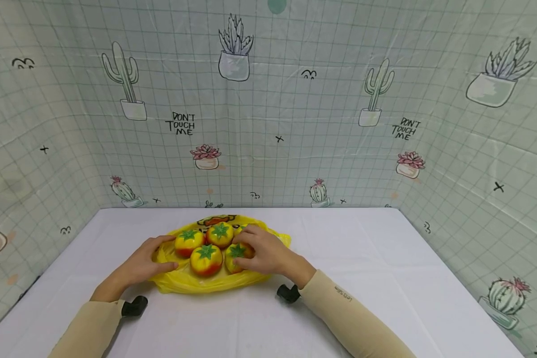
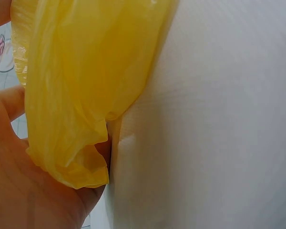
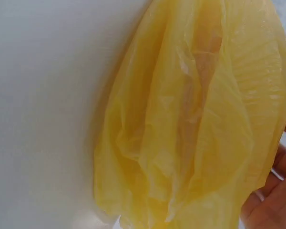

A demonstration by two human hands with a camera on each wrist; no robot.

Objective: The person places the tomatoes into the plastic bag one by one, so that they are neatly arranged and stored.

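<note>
Several tomatoes, yellow and red with green star-shaped leaves, lie together on a yellow plastic bag [image 1: 192, 284]; a front one [image 1: 207, 261] is plainly seen. My left hand [image 1: 145, 258] rests at the bag's left end, thumb and fingers apart with the bag's edge between them. In the left wrist view the crumpled bag [image 2: 86, 86] covers part of that hand. At the right end, my right hand [image 1: 266, 251] holds a tomato [image 1: 232, 257], fingers over its top and thumb on its near side. The bag [image 3: 181, 119] hides most of it in the right wrist view.
A white cloth covers the table [image 1: 340, 318]. Around its back and sides hangs a checked curtain [image 1: 277, 104] with printed cacti. Black wrist devices [image 1: 135, 306] sit at both sleeve cuffs.
</note>
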